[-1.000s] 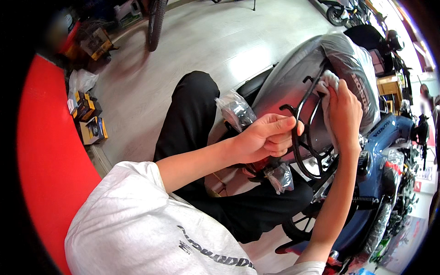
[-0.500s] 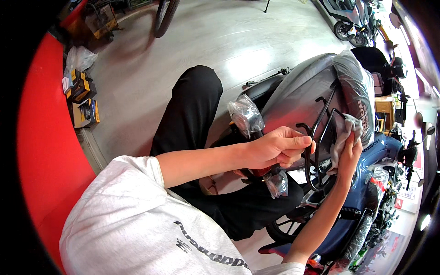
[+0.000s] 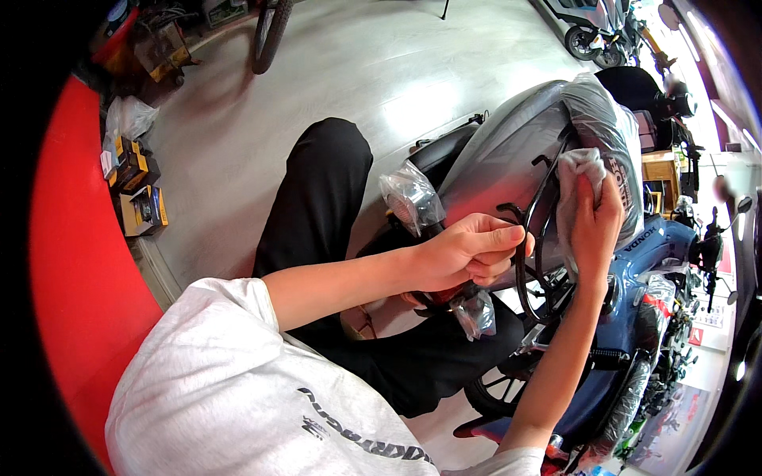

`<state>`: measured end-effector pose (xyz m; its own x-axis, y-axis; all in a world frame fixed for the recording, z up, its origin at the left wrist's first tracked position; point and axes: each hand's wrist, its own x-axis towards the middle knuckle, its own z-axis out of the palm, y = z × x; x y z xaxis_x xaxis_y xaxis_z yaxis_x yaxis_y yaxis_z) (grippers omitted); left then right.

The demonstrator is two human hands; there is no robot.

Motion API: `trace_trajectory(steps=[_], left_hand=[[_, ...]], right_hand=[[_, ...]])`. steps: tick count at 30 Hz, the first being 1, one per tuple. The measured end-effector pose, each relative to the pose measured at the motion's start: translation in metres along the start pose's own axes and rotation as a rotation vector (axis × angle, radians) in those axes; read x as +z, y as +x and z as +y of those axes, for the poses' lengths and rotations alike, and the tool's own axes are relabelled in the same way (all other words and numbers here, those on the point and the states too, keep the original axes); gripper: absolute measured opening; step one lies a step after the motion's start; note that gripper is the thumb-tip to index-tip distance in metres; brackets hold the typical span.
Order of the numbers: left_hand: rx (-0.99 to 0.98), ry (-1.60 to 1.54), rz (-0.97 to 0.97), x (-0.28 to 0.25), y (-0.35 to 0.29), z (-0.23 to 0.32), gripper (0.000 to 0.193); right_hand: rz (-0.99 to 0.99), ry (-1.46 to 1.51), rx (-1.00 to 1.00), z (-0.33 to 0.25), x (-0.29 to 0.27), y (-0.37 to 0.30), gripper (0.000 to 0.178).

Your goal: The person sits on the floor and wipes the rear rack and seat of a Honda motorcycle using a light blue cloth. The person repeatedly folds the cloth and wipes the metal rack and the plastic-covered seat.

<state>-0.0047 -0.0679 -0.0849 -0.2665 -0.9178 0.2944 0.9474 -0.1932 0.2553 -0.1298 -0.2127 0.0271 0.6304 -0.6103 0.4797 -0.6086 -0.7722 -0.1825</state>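
Note:
A black bent metal tube rack [image 3: 524,285] is held up in front of me, beside a motorcycle's plastic-covered rear. My left hand [image 3: 480,250] is closed around one of its tubes near the hooked end. My right hand [image 3: 595,214] pinches a pale grey cloth [image 3: 573,186] against the far side of the rack, with the cloth hanging below the fingers. Part of the rack is hidden behind the cloth and the right hand. Just left of the rack, a turn signal lamp [image 3: 413,202] is wrapped in clear plastic.
A grey plastic-wrapped motorcycle seat [image 3: 508,151] lies close beyond my hands. To the right stands a blue motorcycle [image 3: 635,270]. Small boxes [image 3: 143,210] sit on the floor by a red panel [image 3: 71,238] at left. A tyre [image 3: 271,36] shows at the top.
My right hand has moved up and slightly left along the rack with the cloth. My left hand keeps its hold, and the whole view has shifted a little.

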Motion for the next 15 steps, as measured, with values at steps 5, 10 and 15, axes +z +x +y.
trace_trajectory(steps=[5,10,15], left_hand=[[0.002,-0.004,-0.006,0.001,0.001,-0.001,0.033],[0.005,-0.003,0.019,-0.001,-0.001,0.0,0.034],[0.003,-0.037,0.013,-0.003,0.0,-0.003,0.032]], right_hand=[[-0.051,-0.231,0.137,-0.034,-0.003,0.005,0.02],[-0.099,-0.129,0.052,-0.046,-0.003,-0.007,0.019],[-0.207,0.112,0.095,-0.066,-0.029,-0.031,0.014]])
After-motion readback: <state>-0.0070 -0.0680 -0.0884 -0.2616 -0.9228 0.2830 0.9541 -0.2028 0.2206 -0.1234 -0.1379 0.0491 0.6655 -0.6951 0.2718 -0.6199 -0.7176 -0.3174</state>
